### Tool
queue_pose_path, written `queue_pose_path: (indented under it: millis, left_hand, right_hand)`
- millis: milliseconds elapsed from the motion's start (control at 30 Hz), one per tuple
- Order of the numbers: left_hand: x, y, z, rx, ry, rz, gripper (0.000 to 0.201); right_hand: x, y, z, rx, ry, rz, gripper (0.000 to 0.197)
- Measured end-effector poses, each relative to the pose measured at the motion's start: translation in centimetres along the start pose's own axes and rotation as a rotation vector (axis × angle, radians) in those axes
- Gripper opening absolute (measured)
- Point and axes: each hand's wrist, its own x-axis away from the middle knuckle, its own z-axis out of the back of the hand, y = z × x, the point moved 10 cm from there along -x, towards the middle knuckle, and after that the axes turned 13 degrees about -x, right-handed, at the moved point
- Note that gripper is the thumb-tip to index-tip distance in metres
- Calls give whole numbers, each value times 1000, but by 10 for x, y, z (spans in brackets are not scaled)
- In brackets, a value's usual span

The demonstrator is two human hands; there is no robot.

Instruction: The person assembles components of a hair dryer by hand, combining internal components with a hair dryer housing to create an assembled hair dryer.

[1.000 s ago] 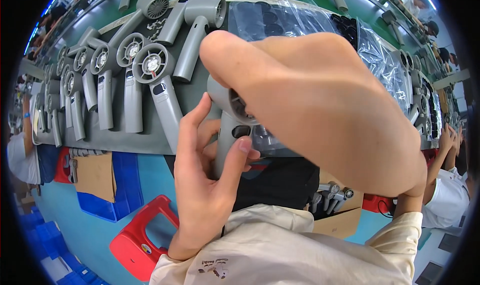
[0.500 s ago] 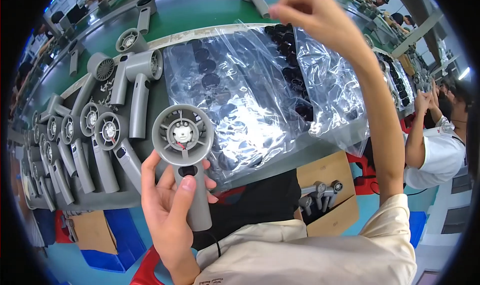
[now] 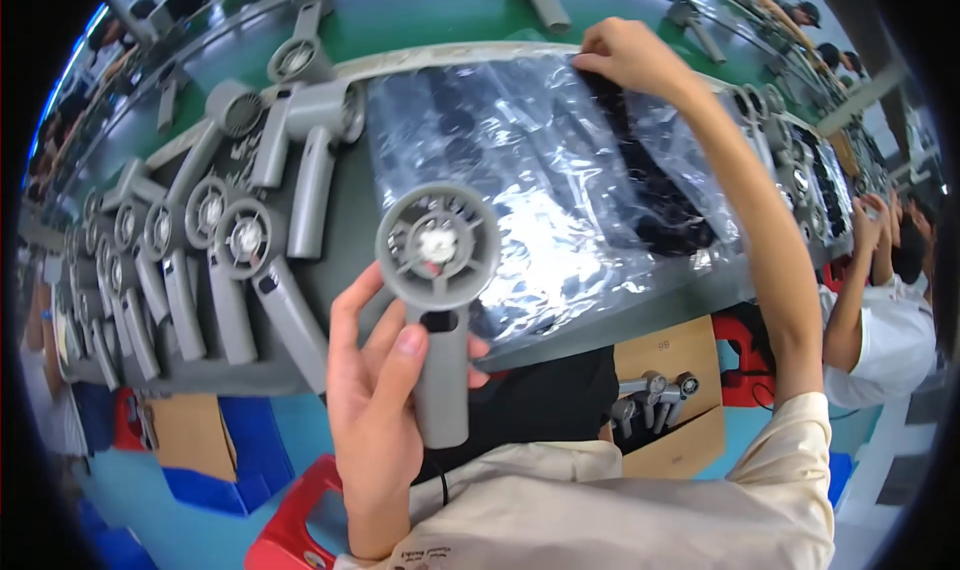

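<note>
My left hand [image 3: 372, 415] is wrapped round the grey handle of a handheld fan [image 3: 444, 380], held upright. Its round open head shows a white hub, spokes and a trace of red inside. Beyond it, clear plastic bags [image 3: 500, 160] lie on the bench with dark round parts under the film. A strip of loose black parts [image 3: 655, 190] shows between the bags. Stretched out to the far end of this strip, my right hand [image 3: 632, 58] has its thumb and fingers pinched together; what they hold, if anything, is too small to name.
Several grey fan bodies [image 3: 230, 310] are crowded on the bench's left side. Behind runs a green conveyor belt [image 3: 400, 35] carrying more fan bodies. Below the bench stand a cardboard box [image 3: 670, 460] with fans in it and a red chair [image 3: 295, 520]. Co-workers sit at the right.
My right hand has come down from over the belt to the far end of the black parts. The view has shifted, and the fan in my left hand appears farther right.
</note>
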Motion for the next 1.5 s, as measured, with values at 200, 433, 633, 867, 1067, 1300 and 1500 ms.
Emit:
queue_pose_path:
  millis: [200,433,633,867,1067,1300,1500]
  left_hand:
    - [-11,-2,-2,53,-26,1,51]
    - [-9,-16,-11,232,-166,145,61]
    - [0,-14,-11,257,-175,116,80]
    - [2,0,-28,195,-106,25,86]
    - [7,11,-31,116,39,-93,94]
    - [16,10,-25,54,128,-109,98]
    - [20,11,-23,26,158,-118,102]
  right_hand:
    - [5,1,11,-198,-33,-65,17]
    - [43,-51,58,-656,223,66,14]
    - [102,-149,19,-1355,-89,-58,44]
    - [139,-181,22,-1704,-95,16,46]
    - [153,-184,47,-1203,170,264,44]
    - [156,-186,39,-1209,207,273,43]
    - [158,-188,42,-1146,188,341,44]
